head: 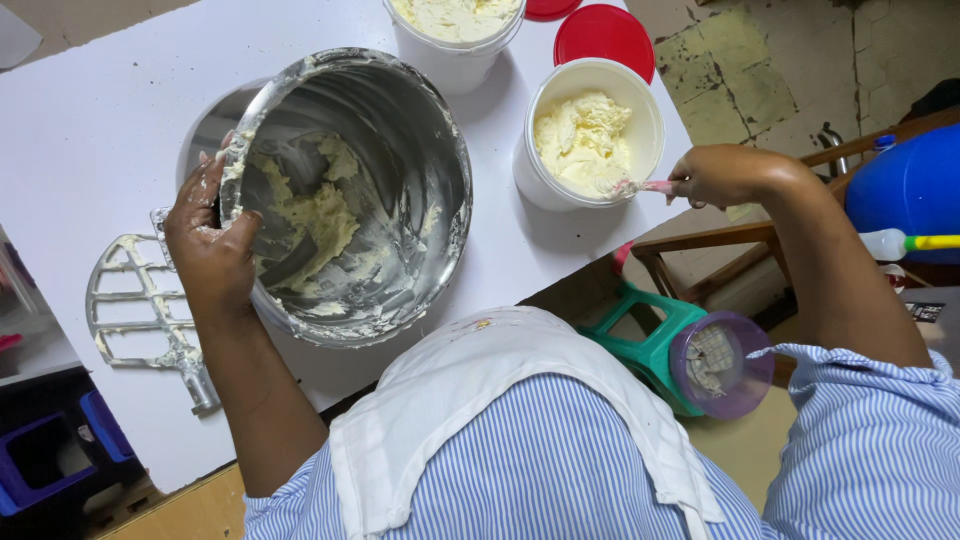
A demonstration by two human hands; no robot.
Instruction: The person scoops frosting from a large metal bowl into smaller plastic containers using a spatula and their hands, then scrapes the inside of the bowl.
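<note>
Head view: my left hand [212, 245] has its grip clamped on the tilted steel mixing bowl [385, 170] over the white tabletop [90, 130]; my right hand [722, 175] grips a spatula [640, 186] at the white tub [600, 130]. Cracked floor [770, 70] lies beyond.

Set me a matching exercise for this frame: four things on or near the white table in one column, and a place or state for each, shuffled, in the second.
Things:
1. steel mixing bowl
2. white tub
3. red lid
4. mixer paddle

Places or states:
A. lying flat on the table, left of the bowl
B. tilted on its side, rim gripped by the left hand
C. upright, cream inside, the right hand dipping a spatula into it
D. flat on the table behind the tub

Pairs: 1-B, 2-C, 3-D, 4-A
</note>
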